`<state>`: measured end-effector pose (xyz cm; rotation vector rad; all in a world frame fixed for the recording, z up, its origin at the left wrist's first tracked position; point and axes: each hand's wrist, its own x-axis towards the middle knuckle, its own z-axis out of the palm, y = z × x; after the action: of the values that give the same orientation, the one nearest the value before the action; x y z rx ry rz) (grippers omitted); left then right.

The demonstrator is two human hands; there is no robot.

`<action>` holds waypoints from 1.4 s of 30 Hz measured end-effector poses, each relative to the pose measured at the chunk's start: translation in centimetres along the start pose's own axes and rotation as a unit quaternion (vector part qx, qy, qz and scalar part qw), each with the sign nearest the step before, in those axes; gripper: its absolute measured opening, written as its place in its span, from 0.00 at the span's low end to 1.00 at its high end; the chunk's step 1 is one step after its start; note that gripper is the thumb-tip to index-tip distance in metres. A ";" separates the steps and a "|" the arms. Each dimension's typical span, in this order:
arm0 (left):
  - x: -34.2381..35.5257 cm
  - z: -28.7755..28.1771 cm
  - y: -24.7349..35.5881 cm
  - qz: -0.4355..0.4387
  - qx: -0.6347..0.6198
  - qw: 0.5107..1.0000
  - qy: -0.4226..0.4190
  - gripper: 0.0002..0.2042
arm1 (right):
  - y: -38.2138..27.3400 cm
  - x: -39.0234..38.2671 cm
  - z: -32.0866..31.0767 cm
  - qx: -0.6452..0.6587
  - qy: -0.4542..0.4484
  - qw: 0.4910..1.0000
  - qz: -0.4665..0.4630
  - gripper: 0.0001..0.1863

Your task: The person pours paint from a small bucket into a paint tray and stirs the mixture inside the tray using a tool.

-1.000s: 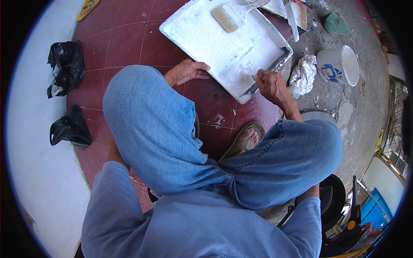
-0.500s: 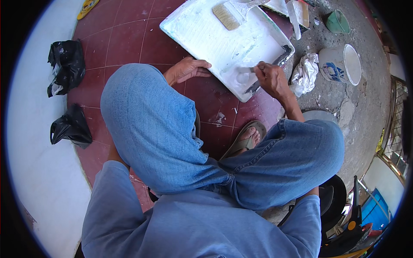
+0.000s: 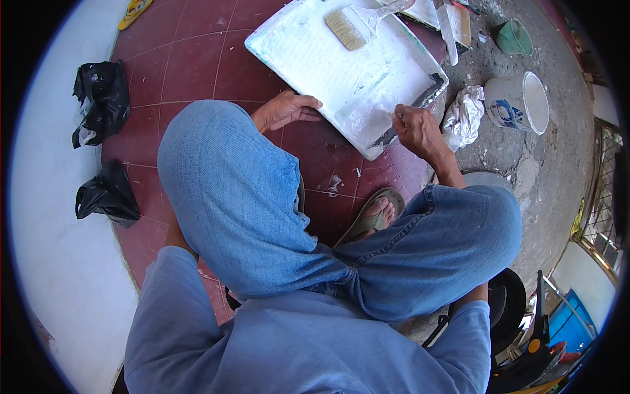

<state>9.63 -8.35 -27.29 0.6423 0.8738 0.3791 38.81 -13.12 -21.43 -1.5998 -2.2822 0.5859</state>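
Note:
A white paint tray lies tilted across the floor ahead of me, its inside coated with wet white paint. My left hand grips its near left edge, thumb at the rim and fingers below. Over the tray's near right end, my right hand is closed round a small tool with a pale, rounded, paint-covered end. That end is in the white paint; most of the handle is hidden by my fingers. A wide paintbrush with pale bristles rests across the far part of the tray.
Right of the tray are a crumpled silvery-white wrapper, a white bucket and a green pail. A white-smeared flat blade leans by a small box. Black plastic bags sit along the left wall. My sandalled foot is just below the tray.
My right hand has moved slightly down and right, and the tool's end has shifted in the paint. The left hand keeps its hold on the tray.

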 end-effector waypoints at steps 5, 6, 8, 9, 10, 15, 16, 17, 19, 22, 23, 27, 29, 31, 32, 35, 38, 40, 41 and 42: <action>0.0 -0.2 -0.3 -0.003 -0.003 1.000 -0.004 0.21 | 2.4 1.4 -0.8 0.045 0.070 0.997 0.010 0.07; 0.1 -0.2 -0.4 -0.003 -0.003 1.000 0.000 0.21 | 2.5 1.4 -1.1 0.019 0.064 0.996 0.053 0.08; 0.0 -0.3 -0.5 -0.002 -0.003 1.000 0.004 0.21 | 1.7 0.6 -1.0 0.014 0.026 0.999 0.039 0.07; 0.0 -0.3 -0.5 -0.004 -0.005 1.000 0.001 0.21 | 1.2 0.5 -0.8 0.010 -0.012 1.000 0.027 0.07; -0.1 -0.4 -0.4 -0.006 -0.006 1.000 -0.002 0.21 | 1.0 0.7 -0.3 -0.007 -0.030 0.999 -0.017 0.08; -0.1 -0.1 -0.3 -0.003 -0.001 1.000 0.000 0.20 | 2.9 2.0 -2.0 -0.018 0.054 0.998 0.035 0.08; 0.0 0.1 -0.3 -0.005 0.000 1.000 0.002 0.20 | 3.2 1.7 -2.0 -0.028 0.049 0.998 0.042 0.08; 0.0 0.1 -0.2 -0.002 0.000 1.000 0.002 0.20 | 3.3 1.3 -1.8 -0.039 0.044 0.997 0.050 0.08; 0.3 0.4 -0.2 -0.003 -0.002 1.000 -0.007 0.21 | 3.2 1.2 -1.0 -0.015 0.023 1.000 -0.003 0.08; -0.6 -0.7 0.0 0.002 -0.005 1.000 0.004 0.21 | 2.7 2.9 -1.0 0.044 0.038 0.997 -0.045 0.08; -0.5 -0.6 0.0 0.006 -0.005 1.000 0.004 0.21 | 3.2 3.4 -1.4 0.067 0.069 0.995 -0.024 0.09; -0.4 0.3 0.1 0.007 0.001 1.000 0.009 0.22 | 4.1 2.2 -2.2 -0.034 0.025 0.998 0.050 0.08; -0.4 0.2 0.2 -0.005 -0.007 1.000 0.002 0.22 | 3.2 2.2 -1.5 -0.022 -0.001 1.000 -0.005 0.07; -0.9 -0.1 0.1 -0.005 -0.010 1.000 0.008 0.22 | 2.9 3.3 -2.0 0.069 0.021 0.997 0.004 0.09; -0.7 0.3 0.2 -0.002 -0.015 1.000 0.004 0.22 | 3.7 3.4 -2.8 0.059 0.026 0.998 0.005 0.09; -0.3 0.2 -0.1 -0.002 -0.025 1.000 0.001 0.22 | 5.6 3.3 -3.3 -0.006 0.062 0.994 0.090 0.09; -0.4 -0.1 -0.1 -0.020 -0.033 0.999 0.017 0.21 | 4.4 2.6 -2.3 -0.027 0.029 0.999 -0.004 0.09; -0.2 -0.7 -0.5 -0.022 -0.045 0.999 0.014 0.21 | 4.3 3.5 -2.7 0.006 0.040 0.999 0.010 0.09; 0.0 -0.8 -0.6 -0.023 -0.057 0.998 0.011 0.21 | 4.4 4.2 -3.2 0.038 0.050 0.998 0.023 0.09; 0.3 -0.8 -0.8 -0.023 -0.056 0.998 0.008 0.21 | 4.8 4.7 -3.8 0.015 0.055 0.996 0.061 0.09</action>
<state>9.18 -8.53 -28.42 0.5144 0.8752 0.3893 42.93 -6.68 -20.41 -1.7230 -2.0987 0.5442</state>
